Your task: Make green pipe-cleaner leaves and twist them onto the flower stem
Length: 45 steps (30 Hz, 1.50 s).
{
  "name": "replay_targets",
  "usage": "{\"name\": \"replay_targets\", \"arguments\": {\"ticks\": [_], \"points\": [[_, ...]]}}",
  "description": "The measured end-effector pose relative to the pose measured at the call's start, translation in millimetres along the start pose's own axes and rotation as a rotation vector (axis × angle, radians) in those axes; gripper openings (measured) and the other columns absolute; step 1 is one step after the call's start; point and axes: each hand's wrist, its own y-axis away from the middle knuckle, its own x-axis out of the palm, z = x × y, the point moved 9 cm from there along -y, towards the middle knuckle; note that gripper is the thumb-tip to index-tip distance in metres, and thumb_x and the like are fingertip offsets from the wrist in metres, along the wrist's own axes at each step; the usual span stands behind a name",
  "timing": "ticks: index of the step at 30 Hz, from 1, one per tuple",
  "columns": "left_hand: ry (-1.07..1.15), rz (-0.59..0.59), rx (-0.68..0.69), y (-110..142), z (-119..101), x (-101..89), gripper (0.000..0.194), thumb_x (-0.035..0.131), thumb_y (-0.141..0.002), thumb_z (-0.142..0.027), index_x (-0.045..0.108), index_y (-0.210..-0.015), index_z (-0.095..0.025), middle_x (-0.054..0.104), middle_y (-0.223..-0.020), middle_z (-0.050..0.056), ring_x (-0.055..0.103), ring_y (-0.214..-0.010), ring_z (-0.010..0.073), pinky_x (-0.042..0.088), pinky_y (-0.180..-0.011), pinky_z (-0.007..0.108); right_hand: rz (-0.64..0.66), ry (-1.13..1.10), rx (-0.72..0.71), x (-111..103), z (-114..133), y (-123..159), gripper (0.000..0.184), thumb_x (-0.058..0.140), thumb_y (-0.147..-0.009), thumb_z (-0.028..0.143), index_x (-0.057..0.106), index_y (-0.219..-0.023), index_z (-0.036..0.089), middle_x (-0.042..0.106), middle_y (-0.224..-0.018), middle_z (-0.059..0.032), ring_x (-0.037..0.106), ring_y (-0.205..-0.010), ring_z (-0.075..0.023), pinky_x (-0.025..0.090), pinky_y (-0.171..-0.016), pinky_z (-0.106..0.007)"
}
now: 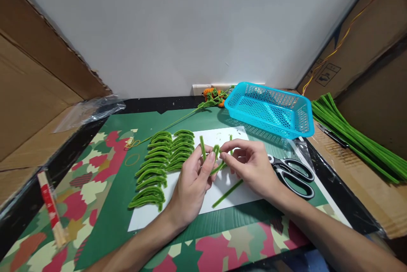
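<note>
Over a white sheet of paper (197, 202), my left hand (194, 180) pinches a bent green pipe cleaner (216, 151) between thumb and fingers. Opposite it, my right hand (252, 164) has its thumb and fingertips closed on another part of the same fuzzy green stem; the fingers partly hide how it is bent. A straight green piece (227, 194) lies on the paper below the right hand. Left of my hands, folded green pipe-cleaner leaves (151, 174) are laid in two columns. Scissors (294, 173) with black and grey handles rest beside my right wrist, blades partly hidden.
A blue mesh basket (270, 115) stands at the back right, near an orange-and-green pipe-cleaner flower (214, 93). Long green pipe cleaners (359, 140) and a dark cutter (332, 136) lie on cardboard at right. Wrapped chopsticks (52, 208) and a plastic bag (92, 113) lie left.
</note>
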Motion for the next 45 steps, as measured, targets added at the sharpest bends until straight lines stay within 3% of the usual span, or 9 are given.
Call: {"name": "replay_targets", "arguments": {"ticks": [8,16,27,37,45], "points": [[-0.009,0.017,-0.013,-0.1,-1.5,1.7,0.032,0.062,-0.102,-0.052,0.057,-0.095,-0.021,0.045,-0.07,-0.005,0.038,-0.057,0.0068,0.025,-0.044,0.011,0.022,-0.06,0.019,2.9,-1.4,0.8,0.016,0.079,-0.09,0.038,0.079,-0.092,0.022,0.071,-0.074,-0.0002,0.054,-0.046,-0.0098,0.043,-0.041,-0.023],[0.003,0.004,0.007,-0.7,-0.8,-0.6,0.031,0.061,-0.103,-0.052,0.054,-0.096,-0.022,0.046,-0.069,-0.007,0.034,-0.048,0.0033,0.025,-0.04,0.01,0.0,-0.228,0.041,2.4,-5.1,-1.2,0.022,0.082,-0.088,0.037,0.078,-0.102,0.022,0.075,-0.091,-0.0044,0.069,-0.064,-0.0162,0.06,-0.051,-0.027],[-0.032,0.02,0.1,-3.0,-6.8,3.0,0.028,0.053,-0.107,-0.049,0.051,-0.103,-0.022,0.055,-0.074,-0.008,0.043,-0.037,0.0011,0.028,-0.035,0.013,0.017,-0.183,0.002,4.2,-3.1,-0.8,0.019,0.084,-0.085,0.028,0.078,-0.1,0.02,0.076,-0.093,-0.0054,0.07,-0.069,-0.0155,0.06,-0.055,-0.025],[-0.018,0.052,0.066,-2.7,-3.6,4.9,0.027,0.062,-0.103,-0.048,0.053,-0.101,-0.022,0.055,-0.078,-0.007,0.042,-0.039,-0.0006,0.027,-0.036,0.012,-0.051,-0.132,-0.022,-1.1,-4.1,2.6,0.011,0.081,-0.085,0.023,0.078,-0.094,0.02,0.076,-0.088,-0.0049,0.072,-0.074,-0.0171,0.061,-0.06,-0.027],[-0.055,0.065,0.063,-1.4,-1.9,5.1,0.028,0.063,-0.103,-0.048,0.053,-0.098,-0.022,0.054,-0.072,-0.008,0.04,-0.039,0.0001,0.026,-0.036,0.013,-0.078,-0.124,-0.002,-0.7,0.3,5.8,0.006,0.078,-0.08,0.015,0.077,-0.085,0.017,0.074,-0.071,-0.0016,0.069,-0.057,-0.0141,0.058,-0.055,-0.025]]}}
